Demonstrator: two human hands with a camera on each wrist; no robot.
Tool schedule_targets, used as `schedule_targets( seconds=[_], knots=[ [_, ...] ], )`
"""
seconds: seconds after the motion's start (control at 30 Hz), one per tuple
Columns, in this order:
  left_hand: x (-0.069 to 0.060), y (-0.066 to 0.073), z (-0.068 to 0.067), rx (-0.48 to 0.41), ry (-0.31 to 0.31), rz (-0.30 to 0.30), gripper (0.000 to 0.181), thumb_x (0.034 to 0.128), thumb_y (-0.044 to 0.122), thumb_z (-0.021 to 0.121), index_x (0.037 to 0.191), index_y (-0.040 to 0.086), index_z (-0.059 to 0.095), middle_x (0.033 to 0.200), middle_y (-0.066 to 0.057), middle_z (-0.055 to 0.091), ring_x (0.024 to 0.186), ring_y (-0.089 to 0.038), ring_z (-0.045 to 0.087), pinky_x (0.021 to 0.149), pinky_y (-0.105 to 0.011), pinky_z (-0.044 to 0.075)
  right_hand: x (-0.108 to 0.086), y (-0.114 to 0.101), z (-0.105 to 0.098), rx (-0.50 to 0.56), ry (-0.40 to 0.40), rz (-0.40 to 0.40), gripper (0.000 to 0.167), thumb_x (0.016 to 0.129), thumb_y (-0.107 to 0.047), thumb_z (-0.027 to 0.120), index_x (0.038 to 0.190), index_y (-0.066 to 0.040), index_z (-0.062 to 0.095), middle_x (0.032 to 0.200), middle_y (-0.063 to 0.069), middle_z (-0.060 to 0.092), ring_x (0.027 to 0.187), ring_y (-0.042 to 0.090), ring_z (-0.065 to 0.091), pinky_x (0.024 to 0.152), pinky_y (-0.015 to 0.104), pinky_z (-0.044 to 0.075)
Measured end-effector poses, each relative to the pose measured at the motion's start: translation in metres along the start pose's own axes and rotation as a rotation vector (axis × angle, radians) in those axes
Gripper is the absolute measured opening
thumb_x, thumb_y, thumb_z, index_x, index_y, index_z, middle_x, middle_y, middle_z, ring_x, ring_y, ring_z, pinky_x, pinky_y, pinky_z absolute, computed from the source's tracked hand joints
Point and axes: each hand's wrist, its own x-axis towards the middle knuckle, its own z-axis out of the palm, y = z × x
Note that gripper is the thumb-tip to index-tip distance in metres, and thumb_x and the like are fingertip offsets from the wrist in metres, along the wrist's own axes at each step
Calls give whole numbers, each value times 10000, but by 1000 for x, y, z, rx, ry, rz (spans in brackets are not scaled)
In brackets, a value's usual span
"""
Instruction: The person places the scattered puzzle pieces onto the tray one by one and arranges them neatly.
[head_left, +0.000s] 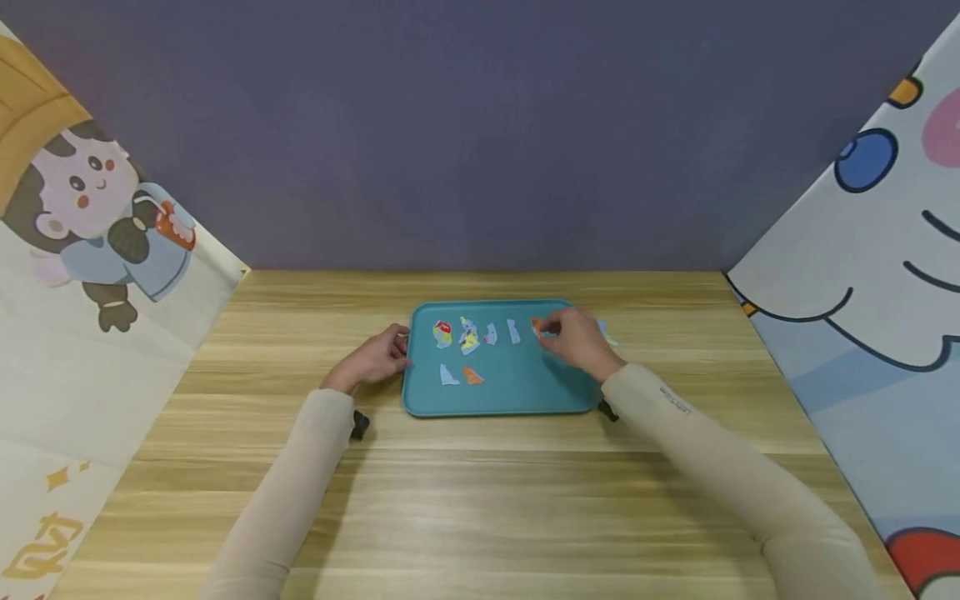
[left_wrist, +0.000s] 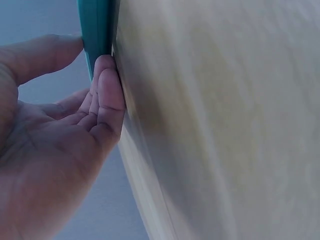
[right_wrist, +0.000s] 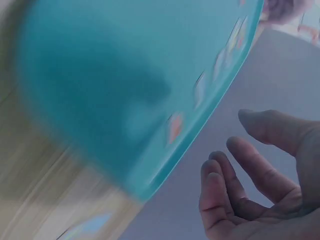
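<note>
A teal tray [head_left: 517,392] lies on the table with several small irregular colored paper pieces on it. My left hand [head_left: 378,358] pinches the tray's left edge; in the left wrist view its thumb [left_wrist: 50,52] is against the rim and the fingertips [left_wrist: 110,89] tuck in by its underside. Over the tray's upper right hovers my right hand [head_left: 577,340], thumb and fingers apart, with nothing seen between them in the right wrist view. Nearest to it is an orange and white piece [right_wrist: 174,127]. A red and yellow piece [head_left: 442,334] sits at the far left of the upper row.
Past the tray's right edge, a pale blue and green piece [head_left: 611,341] lies on the wooden table [head_left: 480,500]. In the lower row are a pale piece [head_left: 447,376] and an orange piece [head_left: 472,376]. A dark wall [head_left: 480,142] rises behind the table.
</note>
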Motion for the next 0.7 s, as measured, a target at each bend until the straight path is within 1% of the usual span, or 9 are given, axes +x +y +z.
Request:
schedule_targets(
  seconds=[0.2, 0.37, 0.53, 0.7],
  knots=[
    [-3, 3, -2, -2, -10, 5, 571, 893, 57, 616, 1357, -75, 312, 1058, -175, 526, 956, -285, 553, 861, -421, 443, -6, 46, -25, 8, 33, 69, 310, 878, -131, 667, 1153, 10, 639, 1124, 205, 594, 1019, 322, 529, 835, 454, 448],
    [-5, 4, -3, -4, -10, -2, 567, 901, 58, 610, 1364, -66, 305, 1075, -180, 523, 974, -292, 553, 870, -425, 443, -11, 77, -36, 0, 29, 115, 324, 884, -110, 644, 1173, 31, 612, 1146, 227, 570, 1042, 357, 514, 844, 478, 441],
    [-6, 6, -3, -7, -14, -10, 565, 900, 56, 610, 1360, -66, 306, 1070, -181, 521, 976, -296, 551, 869, -429, 444, -14, 93, -37, 0, 33, 122, 320, 879, -108, 650, 1150, 58, 611, 1128, 241, 584, 1030, 383, 537, 835, 484, 453],
    [-6, 8, -2, -8, -12, -13, 563, 896, 51, 615, 1357, -66, 312, 1069, -181, 526, 974, -294, 556, 872, -425, 445, -15, 98, -36, 7, 50, 132, 314, 863, -103, 667, 1125, 64, 621, 1116, 235, 610, 1017, 382, 562, 844, 473, 460]
  ],
)
